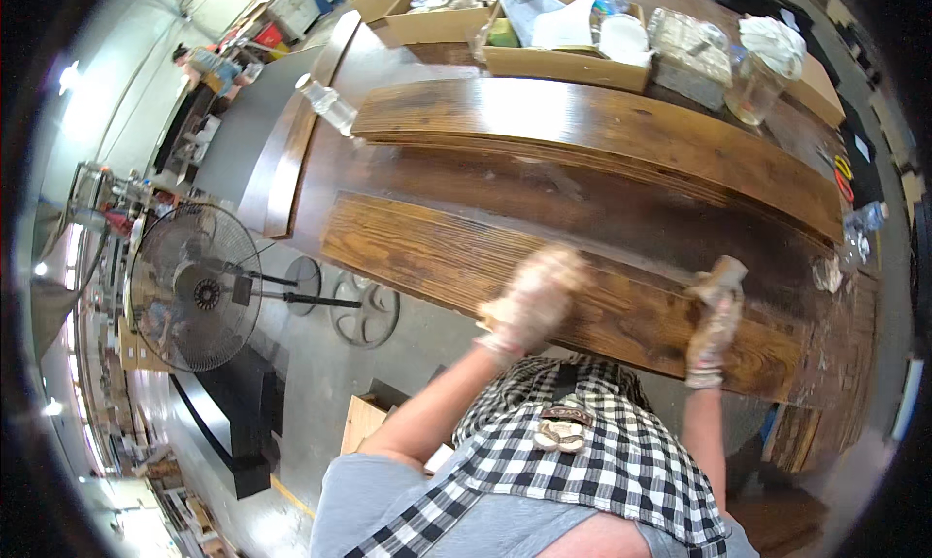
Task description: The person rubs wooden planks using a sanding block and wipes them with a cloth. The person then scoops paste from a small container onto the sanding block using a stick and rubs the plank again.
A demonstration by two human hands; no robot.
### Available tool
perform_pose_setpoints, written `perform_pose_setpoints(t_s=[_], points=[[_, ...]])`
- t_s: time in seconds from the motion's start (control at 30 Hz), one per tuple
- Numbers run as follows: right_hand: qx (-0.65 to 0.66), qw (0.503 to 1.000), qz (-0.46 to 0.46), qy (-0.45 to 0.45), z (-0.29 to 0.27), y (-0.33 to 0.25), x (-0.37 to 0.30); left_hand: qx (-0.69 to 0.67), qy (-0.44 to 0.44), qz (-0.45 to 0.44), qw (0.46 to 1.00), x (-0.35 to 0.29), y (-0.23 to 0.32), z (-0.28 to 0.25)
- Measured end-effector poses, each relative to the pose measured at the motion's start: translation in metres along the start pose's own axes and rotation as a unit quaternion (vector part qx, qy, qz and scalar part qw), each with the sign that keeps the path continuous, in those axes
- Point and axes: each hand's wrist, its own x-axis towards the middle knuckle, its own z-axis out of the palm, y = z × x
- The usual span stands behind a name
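Observation:
A long brown wood-grained board (427,242) lies along the near edge of the workbench in front of me. My left hand (539,296), in a stained whitish work glove, is over the middle of this board. Motion smears its fingers, so whether it holds anything cannot be made out. Toward the board's right end, my right hand (715,335), gloved the same way, grips a small pale block (720,274) that stands up past its fingers. Farther back lies a stack of similar glossy boards (602,121).
Behind the stack stand an open carton (573,67) of packets and cloths, a worn block-shaped container (691,58) and a clear jar (755,90). A plastic bottle (328,104) lies by the stack's left end. A standing fan (199,286) is left of the bench.

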Motion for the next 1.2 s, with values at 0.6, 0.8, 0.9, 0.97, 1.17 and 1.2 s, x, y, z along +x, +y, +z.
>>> perform_pose_setpoints(t_s=[0.6,0.8,0.9,0.97,1.17,1.2], points=[[-0.036,0.986,0.011,-0.164,0.055,-0.033,-0.026,0.589,0.181,-0.169,0.769,0.023,-0.113,-0.358],[-0.315,0.888,-0.207,-0.263,0.139,-0.082,-0.042,0.282,0.427,-0.198,0.836,0.018,-0.119,-0.427],[-0.326,0.814,-0.299,-0.377,0.216,-0.097,-0.057,0.213,0.308,-0.115,0.92,-0.01,-0.108,-0.4],[-0.354,0.776,-0.291,-0.434,0.247,-0.094,-0.065,0.256,0.156,-0.066,0.952,-0.001,-0.053,-0.341],[-0.286,0.766,-0.299,-0.492,0.338,-0.092,-0.086,0.242,-0.056,0.03,0.968,-0.042,-0.042,-0.281],[-0.27,0.758,-0.308,-0.507,0.359,-0.088,-0.09,0.241,-0.049,0.029,0.969,-0.044,-0.045,-0.277]])
